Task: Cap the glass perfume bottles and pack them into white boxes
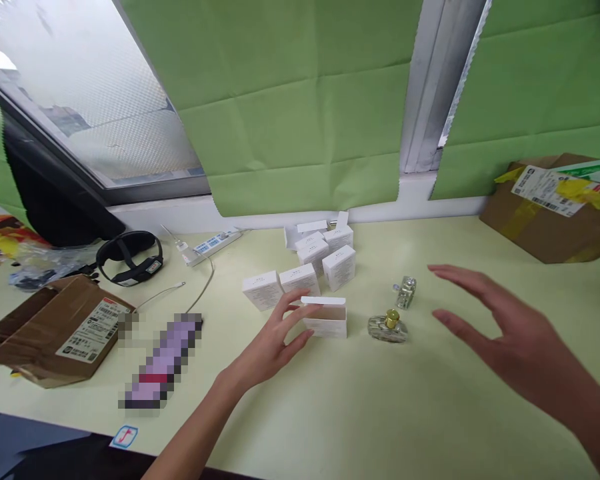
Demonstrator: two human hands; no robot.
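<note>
My left hand (275, 337) is at the left end of a small white box (330, 327) whose top flap is open. Its fingers lie over the flap side and the thumb rests at the front, gripping that end. My right hand (510, 340) hovers over the table to the right, fingers and thumb spread, holding nothing. Between the hands stands a clear glass bottle with a gold cap (387, 328). Just behind it a smaller clear glass bottle (406, 293) lies on the table, with a small clear piece (396, 287) by its left side.
Several white boxes (300, 279) are grouped behind my left hand. A pixelated phone-like object (165, 363), an opened brown carton (60, 327), a black headset strap (130, 260) and a power strip (213, 247) lie left. Another carton (545, 220) sits at the back right.
</note>
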